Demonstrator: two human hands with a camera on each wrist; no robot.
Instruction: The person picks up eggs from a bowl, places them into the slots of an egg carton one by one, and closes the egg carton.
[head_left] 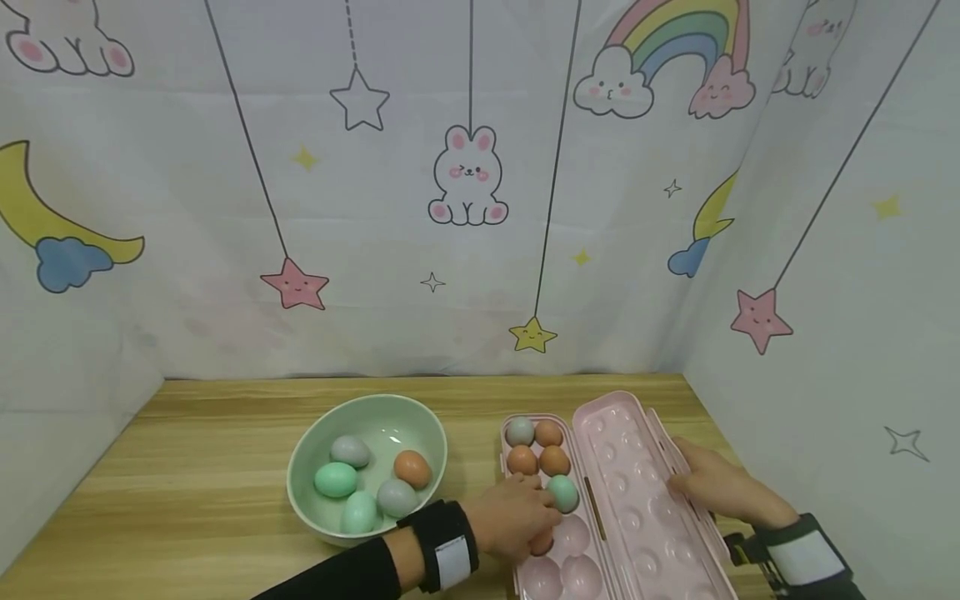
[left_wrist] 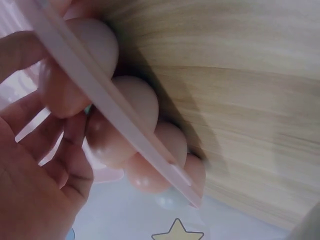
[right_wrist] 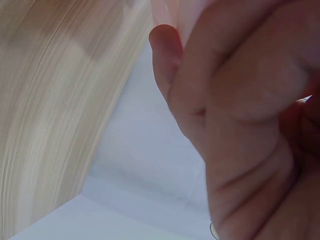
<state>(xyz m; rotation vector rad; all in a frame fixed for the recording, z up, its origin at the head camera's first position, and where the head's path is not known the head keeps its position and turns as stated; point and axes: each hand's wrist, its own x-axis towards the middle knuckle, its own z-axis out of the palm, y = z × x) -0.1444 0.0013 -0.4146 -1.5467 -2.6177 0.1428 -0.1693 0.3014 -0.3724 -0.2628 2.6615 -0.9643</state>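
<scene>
My left hand [head_left: 516, 518] reaches over the pink egg carton [head_left: 531, 419], its fingers and thumb around a brown egg [left_wrist: 65, 92] seated in a cup of the near half. Farther up the same tray sit more brown eggs [head_left: 522, 460], a grey egg [head_left: 520, 431] and a green egg [head_left: 562, 493]. In the left wrist view the tray's rim [left_wrist: 105, 105] runs diagonally across the row of eggs. My right hand [head_left: 723, 483] holds the outer edge of the carton's raised lid [head_left: 633, 500], thumb on the inner side.
Left of the carton stands a light green bowl [head_left: 307, 433] with grey, green and brown eggs inside. Near the front of the carton are bare cups [head_left: 581, 575]. A patterned white cloth [head_left: 375, 333] borders the wooden table [head_left: 187, 483] at the back and sides.
</scene>
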